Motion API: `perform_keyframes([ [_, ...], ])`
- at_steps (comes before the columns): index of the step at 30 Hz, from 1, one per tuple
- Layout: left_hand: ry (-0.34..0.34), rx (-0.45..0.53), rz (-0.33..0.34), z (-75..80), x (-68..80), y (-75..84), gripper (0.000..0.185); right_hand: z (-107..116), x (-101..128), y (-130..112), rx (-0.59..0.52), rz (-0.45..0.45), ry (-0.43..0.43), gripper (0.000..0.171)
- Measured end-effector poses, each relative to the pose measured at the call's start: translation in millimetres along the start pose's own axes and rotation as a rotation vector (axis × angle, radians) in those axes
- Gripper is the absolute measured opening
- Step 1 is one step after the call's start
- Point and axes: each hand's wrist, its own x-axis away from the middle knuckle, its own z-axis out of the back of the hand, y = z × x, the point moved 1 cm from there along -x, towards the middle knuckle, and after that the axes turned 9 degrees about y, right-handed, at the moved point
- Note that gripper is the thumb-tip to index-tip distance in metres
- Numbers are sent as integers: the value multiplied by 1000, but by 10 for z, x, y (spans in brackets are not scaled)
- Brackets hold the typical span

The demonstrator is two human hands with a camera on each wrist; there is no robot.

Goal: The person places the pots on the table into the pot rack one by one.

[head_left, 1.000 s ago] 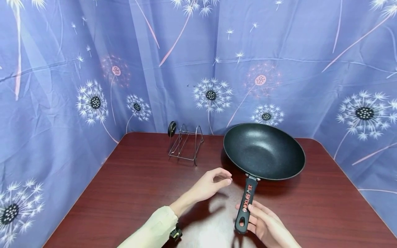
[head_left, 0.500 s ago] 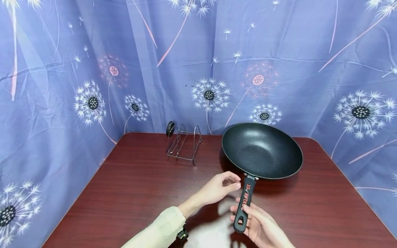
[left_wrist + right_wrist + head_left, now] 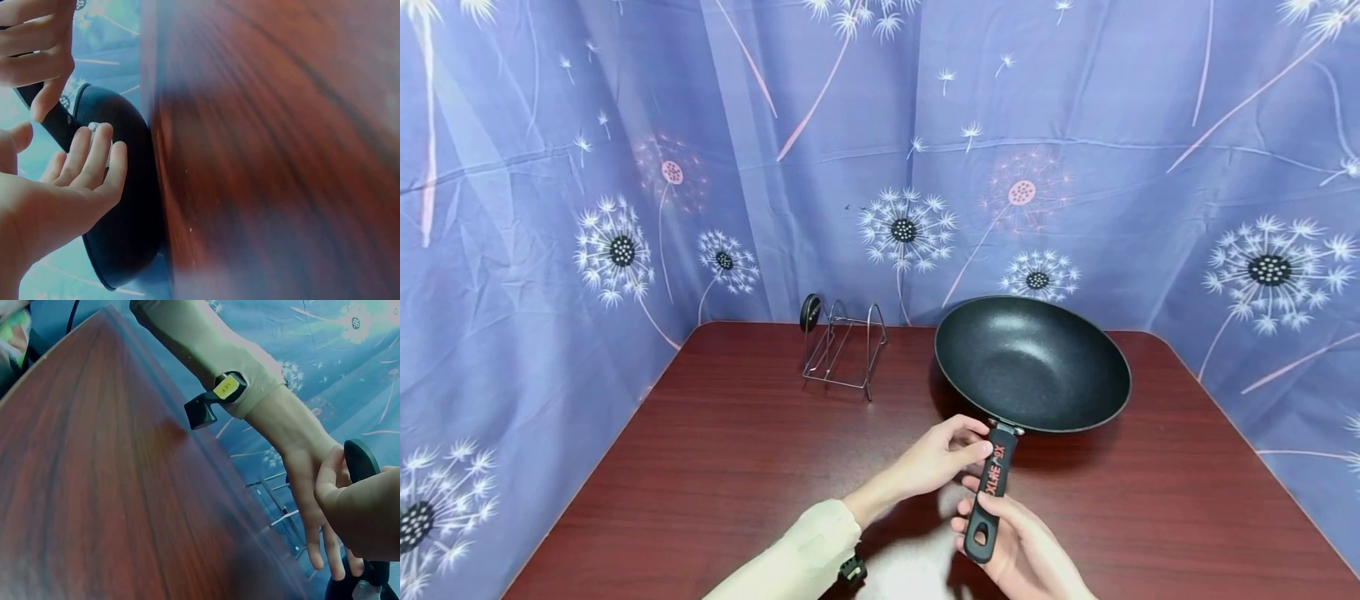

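A black frying pan (image 3: 1030, 358) shows at the right of the head view, its bowl facing the viewer and its dark handle (image 3: 992, 479) with red lettering towards the front. My right hand (image 3: 1026, 542) grips the handle near its holed end, thumb on the top face and fingers behind. My left hand (image 3: 943, 454) is at the handle's left side just below the bowl, thumb and fingertips right at its edge. In the left wrist view the left hand's fingers (image 3: 94, 162) are loosely extended under the handle, close to the pan's neck.
A wire rack (image 3: 846, 350) with a round black piece (image 3: 809, 312) at its left stands at the back of the reddish-brown table (image 3: 737, 450). A blue dandelion-print curtain (image 3: 820, 167) hangs behind the table and at its sides. The left wrist wears a small black camera (image 3: 215, 400).
My left hand has moved right from beside the handle to its edge. The right hand keeps its grip, and the pan stays nearly in place.
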Motion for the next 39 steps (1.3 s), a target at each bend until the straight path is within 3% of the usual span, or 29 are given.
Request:
perform_keyframes([
  [10,6,58,52,-63,-33,-29,30,-53,-33,40,-6,-21,-7,23],
  [18,-2,42,98,-52,-51,-50,35,-60,-66,78,-65,-10,-32,29],
  [30,-42,136,290,-137,-127,-116,45,-64,-96,119,-101,70,-108,39],
  [39,-116,196,291,-202,-137,-97,33,-65,-100,154,-105,141,-168,36],
])
